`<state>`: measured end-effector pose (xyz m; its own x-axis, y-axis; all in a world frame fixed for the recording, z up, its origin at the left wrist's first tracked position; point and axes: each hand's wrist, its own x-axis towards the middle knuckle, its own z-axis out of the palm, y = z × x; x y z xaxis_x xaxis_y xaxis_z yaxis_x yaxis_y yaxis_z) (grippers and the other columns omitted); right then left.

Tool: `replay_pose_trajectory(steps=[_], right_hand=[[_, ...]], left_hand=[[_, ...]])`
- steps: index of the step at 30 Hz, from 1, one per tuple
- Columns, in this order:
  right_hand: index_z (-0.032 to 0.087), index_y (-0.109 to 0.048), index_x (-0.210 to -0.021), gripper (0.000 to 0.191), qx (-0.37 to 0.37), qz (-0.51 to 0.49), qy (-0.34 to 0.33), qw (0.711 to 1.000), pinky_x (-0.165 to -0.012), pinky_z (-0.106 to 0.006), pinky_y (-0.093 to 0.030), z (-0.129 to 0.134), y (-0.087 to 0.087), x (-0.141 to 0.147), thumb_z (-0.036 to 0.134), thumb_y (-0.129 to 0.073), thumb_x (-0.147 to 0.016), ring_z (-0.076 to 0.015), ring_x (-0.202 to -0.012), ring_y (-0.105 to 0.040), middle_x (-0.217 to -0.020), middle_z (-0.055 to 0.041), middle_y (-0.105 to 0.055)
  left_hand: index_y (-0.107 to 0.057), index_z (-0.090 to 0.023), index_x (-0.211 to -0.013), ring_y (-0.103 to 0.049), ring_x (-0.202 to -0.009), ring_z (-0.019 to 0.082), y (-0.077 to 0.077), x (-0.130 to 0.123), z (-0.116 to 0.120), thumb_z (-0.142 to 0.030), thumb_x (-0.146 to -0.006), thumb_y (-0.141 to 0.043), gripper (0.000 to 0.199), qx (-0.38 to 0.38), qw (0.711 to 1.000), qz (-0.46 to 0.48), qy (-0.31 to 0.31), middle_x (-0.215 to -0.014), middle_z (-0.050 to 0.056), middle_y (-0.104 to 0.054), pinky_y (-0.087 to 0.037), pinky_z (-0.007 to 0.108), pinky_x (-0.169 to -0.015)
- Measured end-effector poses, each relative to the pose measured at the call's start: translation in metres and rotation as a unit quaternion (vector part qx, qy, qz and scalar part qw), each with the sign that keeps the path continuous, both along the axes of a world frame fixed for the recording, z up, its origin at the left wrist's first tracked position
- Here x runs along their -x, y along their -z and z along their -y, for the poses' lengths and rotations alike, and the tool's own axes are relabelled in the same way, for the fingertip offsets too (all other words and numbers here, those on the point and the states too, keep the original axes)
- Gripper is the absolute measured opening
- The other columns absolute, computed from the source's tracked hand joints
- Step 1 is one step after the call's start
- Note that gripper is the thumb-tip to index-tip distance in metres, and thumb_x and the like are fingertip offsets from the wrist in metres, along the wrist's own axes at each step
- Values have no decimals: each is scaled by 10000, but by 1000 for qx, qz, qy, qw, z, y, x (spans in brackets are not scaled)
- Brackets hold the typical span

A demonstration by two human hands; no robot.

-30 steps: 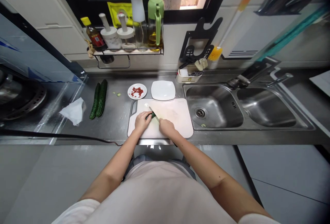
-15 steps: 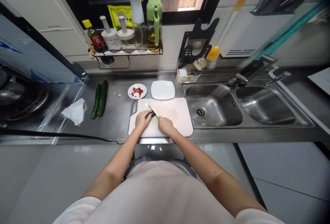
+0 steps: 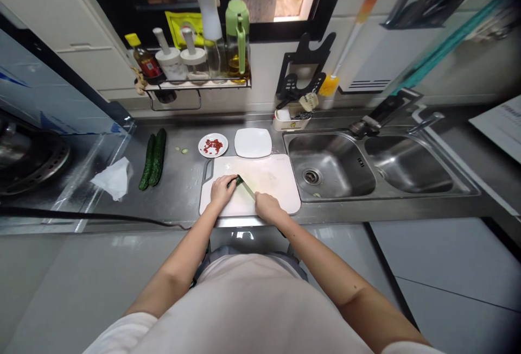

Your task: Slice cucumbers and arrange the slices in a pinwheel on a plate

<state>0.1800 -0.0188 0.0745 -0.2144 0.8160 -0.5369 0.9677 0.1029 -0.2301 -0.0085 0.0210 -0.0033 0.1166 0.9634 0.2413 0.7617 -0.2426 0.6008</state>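
Note:
A white cutting board (image 3: 277, 180) with a grey handle lies on the steel counter in front of me. My left hand (image 3: 222, 190) is closed over a dark green piece of cucumber (image 3: 238, 179) on the board's left half; most of the piece is under the fingers. My right hand (image 3: 268, 206) grips the handle of a knife (image 3: 248, 189). The blade slants up and left, its tip beside the cucumber piece. Behind the board are a square white plate (image 3: 253, 143) and a small round plate (image 3: 202, 151) bearing chopped red bits.
Two whole cucumbers (image 3: 153, 159) lie on the left by a crumpled white cloth (image 3: 114, 177). A double sink (image 3: 334, 197) is at the right. Along the back wall runs a rack (image 3: 183, 87) of seasoning bottles. A dark cord (image 3: 93, 214) crosses the front left counter.
My right hand has drawn the knife back toward me and slightly right, so its tip now lies near the cucumber piece. My left hand stays on the piece. The whole view has shifted slightly.

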Motion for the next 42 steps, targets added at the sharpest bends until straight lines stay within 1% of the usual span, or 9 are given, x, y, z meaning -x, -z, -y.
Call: replay_pose_trajectory(steps=[6, 13, 19, 22, 25, 27, 32, 38, 42], right_hand=[[160, -599, -1093, 278, -22, -4, -3, 1000, -723, -278, -438, 4, -3, -18, 182, -399, -902, -231, -956, -648, -1026, -138, -681], [189, -552, -1173, 293, -65, 46, -12, 997, -755, -299, -414, 9, -11, -36, 246, -358, -961, -236, -954, -639, -999, -135, -682], [223, -543, -1210, 336, -107, 92, 2, 990, -758, -298, -390, 15, -11, -40, 256, -297, -983, -230, -939, -625, -1011, -128, -664], [225, -546, -1213, 323, -128, 94, 16, 987, -781, -298, -373, 17, -10, -44, 268, -330, -977, -225, -955, -604, -1025, -120, -654], [200, -536, -1235, 318, -156, 86, 23, 984, -812, -311, -355, 17, -9, -48, 264, -407, -951, -234, -985, -576, -1043, -122, -647], [182, -528, -1249, 340, -174, 79, 24, 981, -831, -319, -339, 18, -8, -50, 258, -462, -924, -243, -1005, -553, -1058, -128, -640], [174, -527, -1264, 383, -202, 64, 17, 977, -840, -321, -306, 18, -6, -53, 251, -522, -889, -248, -1009, -519, -1055, -128, -631], [175, -554, -1243, 376, -244, 68, 4, 967, -784, -314, -281, 19, -2, -54, 255, -550, -876, -232, -939, -522, -995, -108, -644], [173, -586, -1207, 338, -277, 55, -41, 958, -750, -313, -261, 20, 0, -52, 236, -527, -880, -221, -887, -512, -915, -98, -645]], left_hand=[[-680, -261, -1098, -634, -1008, 189, -2, 0, 0, -328, -922, -496, 263, 15, 1000, -7, -8, -1079, 32, -705, -475, 328, -929], [-613, -234, -1220, -627, -1025, 205, -3, -1, 4, -384, -924, -491, 354, 23, 999, 11, -29, -1117, 62, -690, -482, 335, -919], [-617, -207, -1199, -633, -993, 192, -4, 2, 6, -408, -948, -427, 373, 19, 995, 64, -68, -1144, 89, -670, -504, 318, -876], [-619, -193, -1191, -619, -1043, 204, -8, 4, 5, -404, -953, -411, 380, 14, 992, 81, -96, -1146, 100, -663, -494, 334, -903], [-622, -191, -1181, -598, -1092, 212, -20, 3, 2, -397, -954, -411, 372, 3, 990, 97, -106, -1157, 99, -658, -477, 347, -936], [-635, -193, -1153, -600, -1081, 203, -31, 0, 1, -396, -953, -419, 358, -2, 991, 105, -89, -1143, 89, -663, -474, 337, -938], [-667, -204, -1081, -611, -1039, 190, -50, -9, -2, -379, -943, -455, 308, 2, 996, 88, 15, -1089, 67, -677, -470, 318, -930], [-652, -209, -1122, -594, -1063, 197, -58, -10, 2, -380, -942, -448, 322, 15, 997, 70, 1, -1129, 65, -667, -445, 341, -949], [-644, -243, -1160, -562, -1110, 231, -73, -12, 5, -451, -861, -571, 371, 53, 995, -7, 79, -1162, 56, -658, -397, 383, -983]])
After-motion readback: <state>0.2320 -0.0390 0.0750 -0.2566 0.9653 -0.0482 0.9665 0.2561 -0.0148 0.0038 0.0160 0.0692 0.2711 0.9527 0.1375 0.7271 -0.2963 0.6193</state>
